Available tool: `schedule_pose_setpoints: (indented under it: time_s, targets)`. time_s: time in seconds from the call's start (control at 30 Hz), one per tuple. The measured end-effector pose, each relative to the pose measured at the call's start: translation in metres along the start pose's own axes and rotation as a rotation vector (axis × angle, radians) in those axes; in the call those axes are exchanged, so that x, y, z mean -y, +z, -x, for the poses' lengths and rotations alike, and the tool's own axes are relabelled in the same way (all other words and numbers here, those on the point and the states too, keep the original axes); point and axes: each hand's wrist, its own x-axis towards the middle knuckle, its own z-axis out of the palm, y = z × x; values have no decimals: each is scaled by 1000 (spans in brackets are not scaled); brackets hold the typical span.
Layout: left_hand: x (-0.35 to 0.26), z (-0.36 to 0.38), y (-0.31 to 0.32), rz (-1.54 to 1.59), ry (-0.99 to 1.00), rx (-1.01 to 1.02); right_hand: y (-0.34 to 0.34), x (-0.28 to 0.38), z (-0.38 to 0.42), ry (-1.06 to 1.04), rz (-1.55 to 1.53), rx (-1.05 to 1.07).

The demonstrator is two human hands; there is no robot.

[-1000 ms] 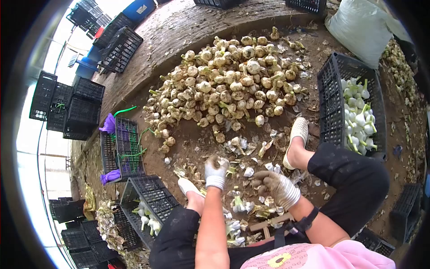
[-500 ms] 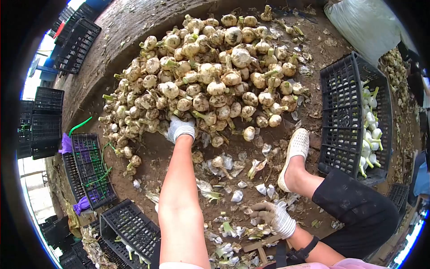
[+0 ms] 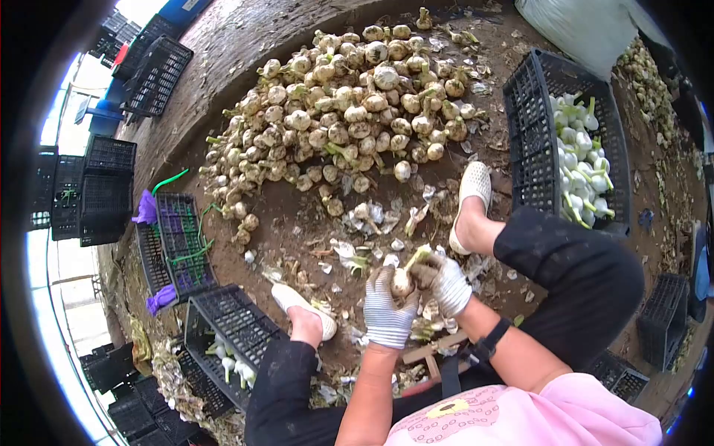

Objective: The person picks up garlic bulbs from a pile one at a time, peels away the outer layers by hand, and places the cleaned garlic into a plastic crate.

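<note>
A soil-stained garlic bulb (image 3: pixel 402 282) with a short green-yellow stem is held in front of my body. My left hand (image 3: pixel 388 311), in a striped grey-white glove, wraps its fingers round the bulb from the left. At the bulb's right side my right hand (image 3: pixel 445 284), gloved the same way, has its fingers closed near the stem; its fingertips are partly hidden. Beyond both hands lies a big heap of dirty garlic bulbs (image 3: pixel 338 111) on the earth floor. Peeled skins and cut leaves (image 3: pixel 349 255) are scattered around my hands.
To the right stands a black crate (image 3: pixel 532 149) with clean white garlic. Another crate (image 3: pixel 234 320) at lower left also holds white bulbs. A crate with purple and green ties (image 3: pixel 178 238) lies at left. My shoes (image 3: pixel 473 195) rest on the floor. A white sack (image 3: pixel 573 33) sits upper right.
My left hand has come back from the heap towards my body and now has a garlic bulb. My right hand has risen to meet it. The view has shifted, showing more of my legs.
</note>
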Motion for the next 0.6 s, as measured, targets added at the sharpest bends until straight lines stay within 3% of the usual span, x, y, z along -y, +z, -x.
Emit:
schedule_pose_setpoints:
  time_s: [0.13,0.23,0.27,0.4,0.6]
  targets:
    - [-7,24,-29,76,49,-55,8,13,21,-4,-9,216]
    - [-24,39,-43,-46,103,-123,18,19,36,-30,-25,335]
    - [-35,42,-46,-130,164,-148,19,8,32,-91,-55,320]
    - [-46,50,-46,-176,191,-210,23,12,41,-7,-23,264]
    - [-35,50,-55,-237,283,-188,21,9,46,192,-144,353]
